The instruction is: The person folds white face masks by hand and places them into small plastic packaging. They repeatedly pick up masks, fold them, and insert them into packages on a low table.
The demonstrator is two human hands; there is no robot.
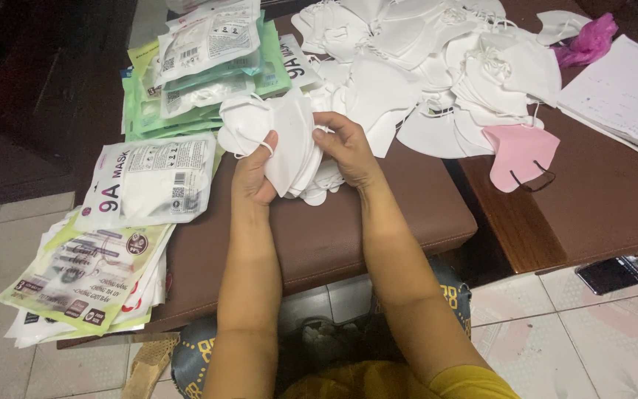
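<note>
**Loosely gripped stack of masks may fan out and slip**

Clearly, the head view centres on a stack of white masks pinched between both hands above a brown padded surface. The left hand clasps the stack from its 9 o'clock side, thumb over the front and an ear loop lying across the knuckles. The right hand closes on it from 3 o'clock, fingers curled round the edge. Neither hand is empty or slack; together they grip the same bundle.

Several risks seem likely. The masks sit unevenly, their lower edges splayed toward 6 o'clock, so a lighter squeeze could let the inner ones slide out onto the surface or over its near edge to the tiled floor. The loose loop could also catch on a finger and drag one mask out of line.

At 12 to 1 o'clock of the hands lies a big pile of loose white masks, touching the stack's far side; dropped pieces would mix in. A pink mask lies at 3 o'clock, on the gap before a wooden surface, and could be nudged into it. At 9 to 10 o'clock, printed mask packets overlap and overhang the surface's edge, so an elbow could tip them.
</note>
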